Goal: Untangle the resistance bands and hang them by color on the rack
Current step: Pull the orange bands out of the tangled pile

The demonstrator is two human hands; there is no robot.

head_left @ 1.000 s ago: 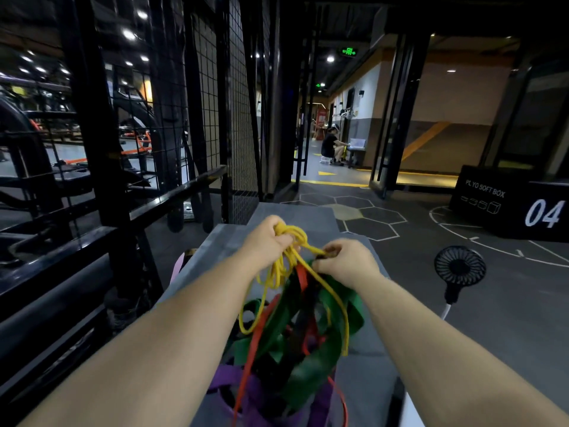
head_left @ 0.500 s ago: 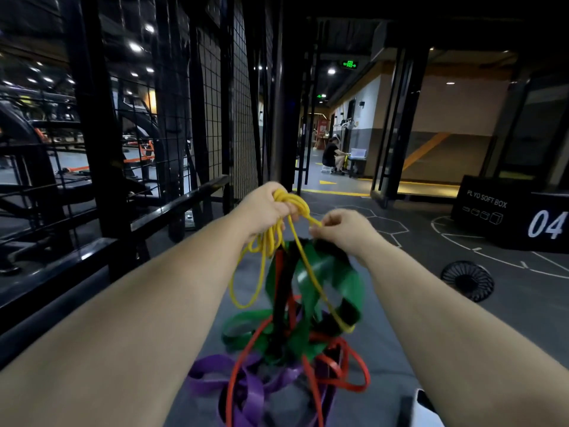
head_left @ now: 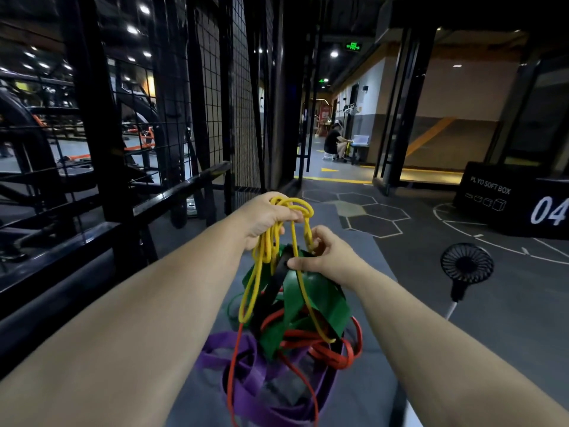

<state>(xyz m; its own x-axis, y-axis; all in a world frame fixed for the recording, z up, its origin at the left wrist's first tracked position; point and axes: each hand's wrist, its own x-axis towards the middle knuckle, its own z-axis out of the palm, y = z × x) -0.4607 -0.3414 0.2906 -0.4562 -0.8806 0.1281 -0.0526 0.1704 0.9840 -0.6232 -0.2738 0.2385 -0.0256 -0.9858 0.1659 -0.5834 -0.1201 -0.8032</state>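
left hand [head_left: 268, 217] fisted round yellow band [head_left: 261, 272] loops | right hand [head_left: 331, 257] pinching a strand | we'd feed yellow out slowly, not yank the tangle [head_left: 308, 303]

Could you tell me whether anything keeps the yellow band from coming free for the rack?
Yes: the yellow band, gripped by the left hand, has one strand running down into the green band and red band tangle.

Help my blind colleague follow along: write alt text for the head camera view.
A person's left hand grips bunched loops of a thin yellow rubber resistance band while the right hand pinches one strand, above a tangle of wide green, red, purple and black bands on a grey padded bench. A black metal rack stands left.
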